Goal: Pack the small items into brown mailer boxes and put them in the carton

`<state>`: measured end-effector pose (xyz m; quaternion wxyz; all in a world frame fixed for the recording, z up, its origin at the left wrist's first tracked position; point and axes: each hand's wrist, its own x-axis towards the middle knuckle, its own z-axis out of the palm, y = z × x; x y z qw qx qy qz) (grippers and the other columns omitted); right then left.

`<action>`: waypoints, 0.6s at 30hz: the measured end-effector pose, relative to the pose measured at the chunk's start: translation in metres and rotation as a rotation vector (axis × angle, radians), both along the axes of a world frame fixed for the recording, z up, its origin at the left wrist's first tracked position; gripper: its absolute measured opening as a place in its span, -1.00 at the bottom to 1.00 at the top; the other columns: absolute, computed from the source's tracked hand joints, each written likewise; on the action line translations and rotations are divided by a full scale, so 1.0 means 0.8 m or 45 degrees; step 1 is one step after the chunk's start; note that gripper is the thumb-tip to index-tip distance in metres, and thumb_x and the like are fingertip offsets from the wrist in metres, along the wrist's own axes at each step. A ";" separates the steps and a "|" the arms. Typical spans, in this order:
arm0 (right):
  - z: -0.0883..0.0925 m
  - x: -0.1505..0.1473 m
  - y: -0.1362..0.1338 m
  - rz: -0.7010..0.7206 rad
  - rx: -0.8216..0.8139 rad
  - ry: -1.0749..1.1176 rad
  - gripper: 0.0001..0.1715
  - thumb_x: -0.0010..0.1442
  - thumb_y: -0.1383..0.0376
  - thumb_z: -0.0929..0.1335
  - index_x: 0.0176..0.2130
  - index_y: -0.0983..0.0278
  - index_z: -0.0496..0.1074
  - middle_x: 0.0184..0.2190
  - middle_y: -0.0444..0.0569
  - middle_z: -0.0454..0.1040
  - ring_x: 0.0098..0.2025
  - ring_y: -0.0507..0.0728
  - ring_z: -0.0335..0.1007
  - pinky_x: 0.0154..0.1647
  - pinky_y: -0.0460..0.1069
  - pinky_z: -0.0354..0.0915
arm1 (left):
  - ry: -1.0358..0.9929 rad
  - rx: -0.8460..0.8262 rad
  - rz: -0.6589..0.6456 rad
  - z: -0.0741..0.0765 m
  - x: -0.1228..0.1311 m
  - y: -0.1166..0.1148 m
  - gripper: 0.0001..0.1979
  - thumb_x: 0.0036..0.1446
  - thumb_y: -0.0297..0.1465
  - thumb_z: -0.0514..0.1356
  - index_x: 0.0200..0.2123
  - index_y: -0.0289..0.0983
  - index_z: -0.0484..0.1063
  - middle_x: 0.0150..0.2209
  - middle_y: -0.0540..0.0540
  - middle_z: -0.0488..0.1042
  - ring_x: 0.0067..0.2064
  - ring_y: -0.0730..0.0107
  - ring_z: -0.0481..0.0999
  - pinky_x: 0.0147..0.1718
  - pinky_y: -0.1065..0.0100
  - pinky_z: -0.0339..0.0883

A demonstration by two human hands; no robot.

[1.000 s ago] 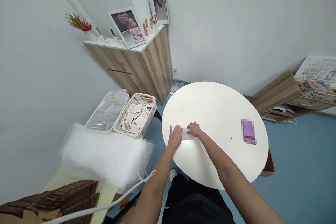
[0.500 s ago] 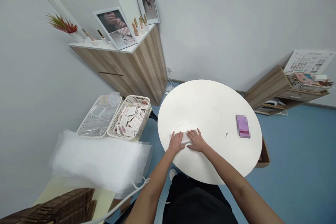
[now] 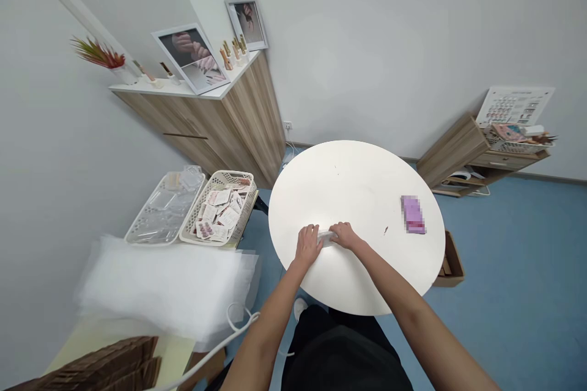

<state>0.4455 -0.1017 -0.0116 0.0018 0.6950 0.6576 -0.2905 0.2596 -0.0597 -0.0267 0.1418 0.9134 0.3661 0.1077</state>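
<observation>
Both my hands rest on a round white table (image 3: pixel 362 189), pressing on a small clear packet (image 3: pixel 325 237) that lies between them. My left hand (image 3: pixel 307 245) lies on its left end with fingers curled down onto it. From the right, my right hand (image 3: pixel 345 234) covers the other end, fingers bent over the packet. Most of the packet is hidden under the hands.
A blurred purple object (image 3: pixel 413 214) lies on the table's right side. To the left, one basket (image 3: pixel 219 215) holds several small packets and another basket (image 3: pixel 160 212) holds clear plastic pieces. White foam sheets (image 3: pixel 165 284) and brown cardboard (image 3: pixel 92 366) sit nearer. Wooden cabinets stand behind.
The hands have drawn closer together over the packet, fingers curling from flat to bent. The camera view shifted slightly left.
</observation>
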 end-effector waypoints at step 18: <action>-0.074 -0.002 -0.056 -0.990 0.213 -0.098 -0.39 0.19 -0.04 0.29 0.05 0.31 0.30 -0.05 0.27 0.40 0.01 0.36 0.35 -0.12 0.12 0.29 | 0.233 0.028 -0.147 -0.051 -0.004 -0.058 -0.30 0.20 -0.33 0.03 0.38 -0.18 -0.14 0.40 -0.24 -0.05 0.40 0.00 -0.10 0.26 -0.33 -0.36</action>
